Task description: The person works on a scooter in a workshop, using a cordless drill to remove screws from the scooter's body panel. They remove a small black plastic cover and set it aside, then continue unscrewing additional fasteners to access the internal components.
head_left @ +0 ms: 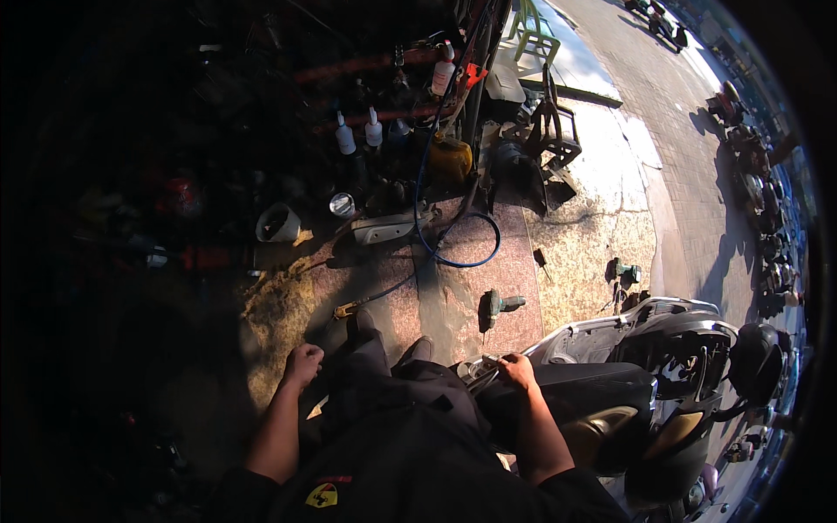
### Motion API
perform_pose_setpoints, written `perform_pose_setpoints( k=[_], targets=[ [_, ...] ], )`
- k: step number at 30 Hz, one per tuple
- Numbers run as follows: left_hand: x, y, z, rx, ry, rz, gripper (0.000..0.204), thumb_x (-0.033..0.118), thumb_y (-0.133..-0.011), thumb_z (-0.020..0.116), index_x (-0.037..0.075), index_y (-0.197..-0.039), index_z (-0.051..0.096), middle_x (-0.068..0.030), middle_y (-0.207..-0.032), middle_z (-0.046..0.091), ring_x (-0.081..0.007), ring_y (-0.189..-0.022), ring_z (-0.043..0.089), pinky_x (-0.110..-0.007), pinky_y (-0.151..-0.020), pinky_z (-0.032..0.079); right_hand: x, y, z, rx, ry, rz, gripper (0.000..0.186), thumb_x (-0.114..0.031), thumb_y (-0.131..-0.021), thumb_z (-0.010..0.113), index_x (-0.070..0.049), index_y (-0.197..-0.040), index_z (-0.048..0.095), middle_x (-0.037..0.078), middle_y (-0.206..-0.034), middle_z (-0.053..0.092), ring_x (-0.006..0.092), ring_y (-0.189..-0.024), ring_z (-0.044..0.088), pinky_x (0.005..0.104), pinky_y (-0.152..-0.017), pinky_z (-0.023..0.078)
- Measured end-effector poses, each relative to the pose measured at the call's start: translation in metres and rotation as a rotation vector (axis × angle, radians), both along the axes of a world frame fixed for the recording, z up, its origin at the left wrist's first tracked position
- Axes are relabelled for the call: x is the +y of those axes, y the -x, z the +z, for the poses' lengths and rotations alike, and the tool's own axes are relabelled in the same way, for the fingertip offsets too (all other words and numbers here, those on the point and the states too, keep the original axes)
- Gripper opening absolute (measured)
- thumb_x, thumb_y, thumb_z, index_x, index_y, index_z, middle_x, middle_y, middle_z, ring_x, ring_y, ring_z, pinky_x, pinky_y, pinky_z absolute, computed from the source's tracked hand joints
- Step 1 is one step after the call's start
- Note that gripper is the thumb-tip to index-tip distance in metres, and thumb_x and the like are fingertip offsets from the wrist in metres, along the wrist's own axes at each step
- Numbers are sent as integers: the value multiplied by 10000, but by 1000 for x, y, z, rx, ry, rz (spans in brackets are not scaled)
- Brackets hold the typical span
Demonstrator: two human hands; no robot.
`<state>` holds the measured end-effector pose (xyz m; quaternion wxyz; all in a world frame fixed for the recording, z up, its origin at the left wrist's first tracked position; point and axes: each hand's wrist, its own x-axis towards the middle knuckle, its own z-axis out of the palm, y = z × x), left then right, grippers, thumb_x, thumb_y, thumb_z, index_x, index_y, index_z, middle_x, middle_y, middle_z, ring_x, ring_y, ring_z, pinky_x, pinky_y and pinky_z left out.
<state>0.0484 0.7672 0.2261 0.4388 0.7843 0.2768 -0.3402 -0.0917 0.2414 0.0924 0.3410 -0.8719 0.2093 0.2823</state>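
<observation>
My left hand (302,364) hangs beside my left leg with its fingers curled. Whether anything is inside it is hidden. On the other side, my right hand (518,370) is closed at a silver metal part (482,370) at the left end of a scooter (580,383). The fingertips are small and partly hidden there. The scooter has a dark seat and a silver-grey body panel (580,343). A green and black cordless drill (499,303) lies on the floor ahead of my right hand. Ahead of my feet is a blue air hose (471,263) with a brass-coloured end fitting (346,309).
A second power tool (626,272) lies farther right. Ahead are a long grey cover (384,228), a round bucket (278,224), white bottles (345,138), a yellow container (451,159) and a dark chair (551,131). The left side is in deep shade. Parked motorbikes (767,209) line the far right.
</observation>
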Motion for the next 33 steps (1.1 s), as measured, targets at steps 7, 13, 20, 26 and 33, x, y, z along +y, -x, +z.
perform_pose_setpoints(
  k=[7,13,20,26,33],
  targets=[
    [0,-49,-9,65,-7,-67,235,231,-924,602,40,-1057,631,-48,-866,640,-139,-694,606,-309,-565,489,47,-15,41,163,-234,-386,414,-323,-814,735,-17,-1085,667,129,-951,718,241,-849,689,324,-754,524],
    [13,-113,-29,73,47,-203,277,230,-920,604,38,-1119,618,-64,-917,654,-148,-717,615,-309,-575,492,72,-33,58,217,-86,-509,412,-335,-818,708,-1,-1056,677,161,-968,711,271,-898,685,341,-799,524],
    [16,-189,-39,5,45,-299,298,221,-908,609,12,-1120,605,-65,-882,635,-162,-677,603,-308,-532,471,110,-6,61,92,-66,-639,353,-274,-833,712,28,-1013,679,139,-862,710,206,-766,675,318,-702,521],
    [-47,-207,-15,-68,110,-317,139,175,-895,583,56,-951,626,15,-730,562,-87,-593,545,-244,-480,400,114,10,55,279,-189,-784,437,-397,-778,693,-43,-1035,701,179,-1017,694,316,-986,659,378,-877,500],
    [-118,-207,2,29,164,-532,217,169,-881,622,12,-1032,631,-41,-780,613,-113,-612,581,-252,-491,443,81,6,69,-8,-237,-1012,286,-287,-826,670,-28,-942,707,99,-724,693,181,-617,672,322,-617,529]
  ],
)
